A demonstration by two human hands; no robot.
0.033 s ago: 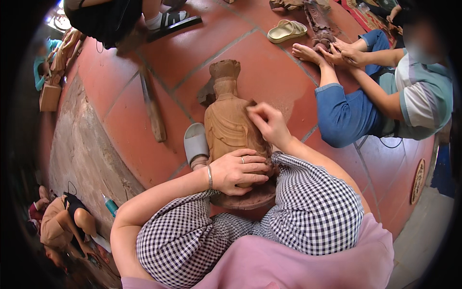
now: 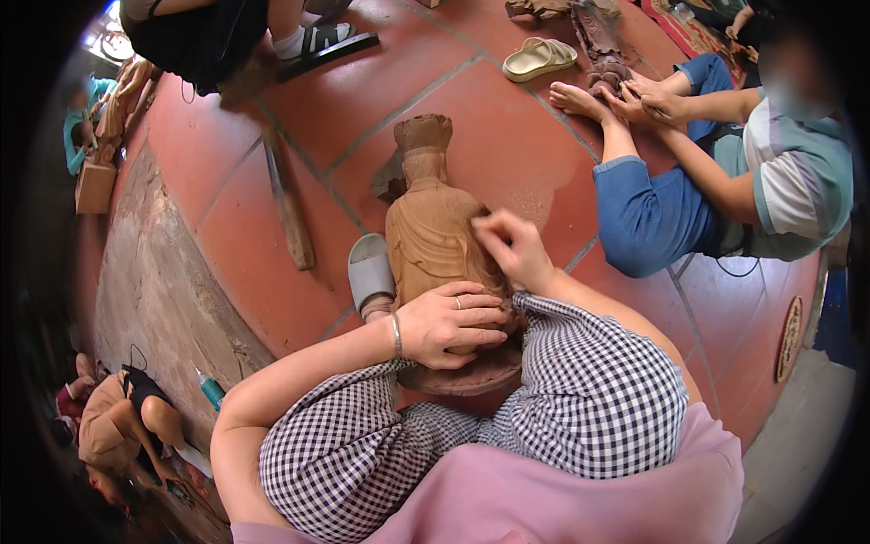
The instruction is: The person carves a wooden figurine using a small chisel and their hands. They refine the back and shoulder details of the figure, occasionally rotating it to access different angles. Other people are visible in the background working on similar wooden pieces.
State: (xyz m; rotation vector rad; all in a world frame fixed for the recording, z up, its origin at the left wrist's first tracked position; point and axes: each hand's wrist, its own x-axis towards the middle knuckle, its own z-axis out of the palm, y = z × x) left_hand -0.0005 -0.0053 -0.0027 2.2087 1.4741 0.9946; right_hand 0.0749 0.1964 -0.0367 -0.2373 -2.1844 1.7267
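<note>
A carved wooden statue [image 2: 430, 240] of a robed figure with a tall headpiece lies between my legs, its round base nearest me. Across its lower part rests my left hand [image 2: 453, 325], palm down, fingers spread and bent over the wood. My right hand [image 2: 514, 247] is at the statue's right shoulder, fingertips pinched and slightly blurred. Between them sits a small dark brown piece that looks like folded sandpaper [image 2: 480, 211], mostly hidden by the fingers. Carved folds run across the robe.
Left of the statue lies a wooden-handled tool [image 2: 290, 213] on the red tiles. A grey slipper [image 2: 369, 270] is beside the statue. On the right a seated person [image 2: 689, 181] handles another dark carving [image 2: 598, 45]. A beige clog [image 2: 539, 60] lies near them. More people sit at left.
My right hand has slid slightly down and to the right along the statue's shoulder, with the sandpaper in its pinch. My left hand stays in place.
</note>
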